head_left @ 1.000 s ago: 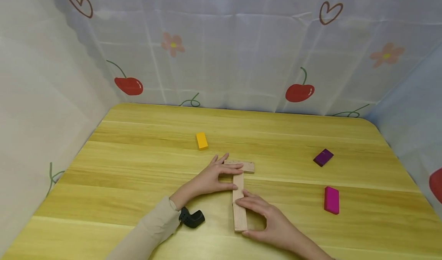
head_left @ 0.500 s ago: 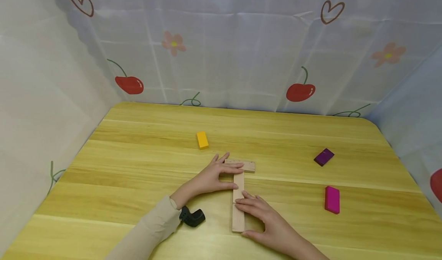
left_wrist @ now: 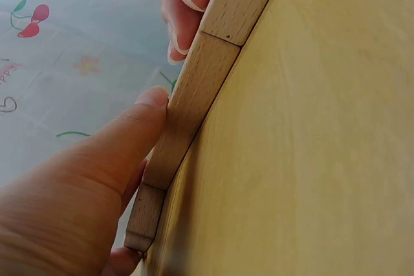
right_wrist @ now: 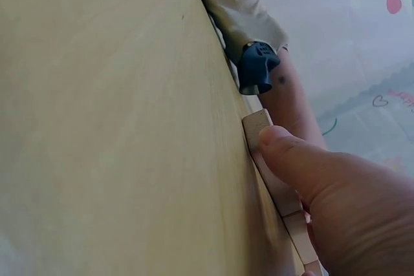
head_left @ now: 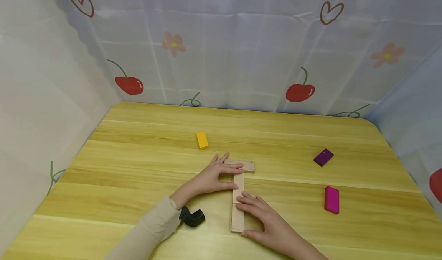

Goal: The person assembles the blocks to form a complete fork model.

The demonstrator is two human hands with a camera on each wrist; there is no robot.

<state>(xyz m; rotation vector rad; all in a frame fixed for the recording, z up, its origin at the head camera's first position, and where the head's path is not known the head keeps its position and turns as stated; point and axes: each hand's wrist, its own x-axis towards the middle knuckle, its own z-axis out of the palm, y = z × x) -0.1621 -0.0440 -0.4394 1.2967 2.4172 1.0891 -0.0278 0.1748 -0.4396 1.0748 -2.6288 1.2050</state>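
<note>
Three plain wooden blocks form a T on the table in the head view: a crosswise block (head_left: 249,167), a middle block (head_left: 238,179) and a near block (head_left: 237,219), end to end. My left hand (head_left: 208,178) lies over the upper part, its fairly straight fingers on the crosswise block and around the joint. The left thumb (left_wrist: 152,98) rests on the middle block's edge. My right hand (head_left: 272,223) holds the near block lengthwise, fingertips by its far end and the thumb (right_wrist: 275,137) at its near end.
A yellow block (head_left: 202,140) lies beyond the left hand. To the right are a purple block (head_left: 324,157) and a magenta block (head_left: 332,200). A black device (head_left: 192,218) is attached at the left wrist. A printed curtain (head_left: 224,60) hangs behind the table (head_left: 138,156).
The near block has shifted slightly left and straightened, so it lines up with the middle block. The right hand moved a little with it; the left hand stayed in place.
</note>
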